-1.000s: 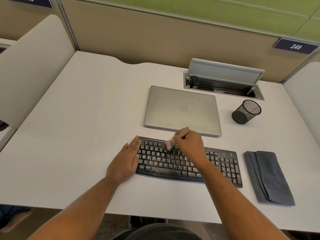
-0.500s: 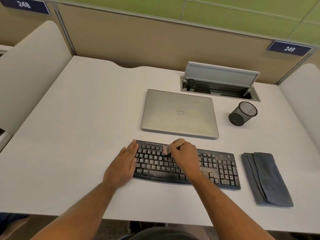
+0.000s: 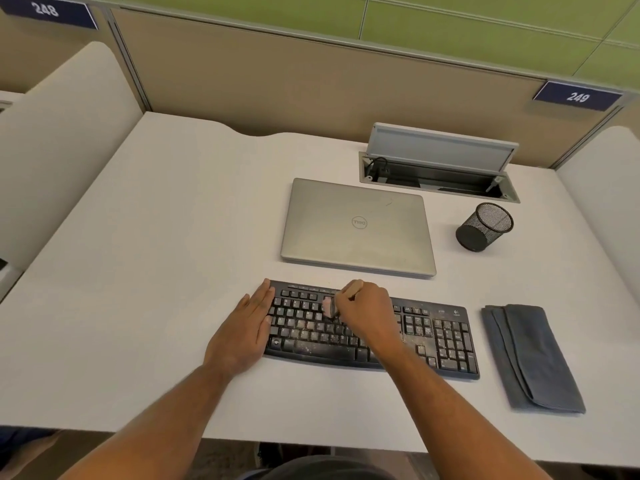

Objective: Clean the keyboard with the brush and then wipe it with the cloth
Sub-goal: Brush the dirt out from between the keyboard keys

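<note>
Head view – white desk (image 3: 145,265) in a cubicle, beige partition behind, green wall above. Black keyboard (image 3: 446,344) lies near the front edge, keys and frame speckled with pale dust, heaviest around the spacebar and middle rows.

Left hand (image 3: 242,330) lies flat, fingers straight and together, pressing on the left end of the keyboard; fingertips reach the top-left corner, heel of the palm sits on the desk. It holds nothing.

Right hand (image 3: 367,313) is curled over the middle of the keyboard, fingers and thumb closed round the brush (image 3: 329,305). Light wooden handle end pokes out above the knuckles; bristle end points left and down, on the upper key rows – looks in contact, blurred so can't tell for sure.

Cloth (image 3: 533,358), dark grey-blue, folded long, lies flat on the desk just right of the keyboard, not touching it, untouched by either hand.

Closed silver laptop (image 3: 356,226) sits just behind the keyboard, logo up. Black mesh pen cup (image 3: 485,226) tipped on its side right of the laptop, mouth facing up-right. Cable tray (image 3: 440,174) set in the desk behind them, grey lid raised, a black cable at its left end. Number plates 248 (image 3: 45,10) and 249 (image 3: 578,97) on the partition.
</note>
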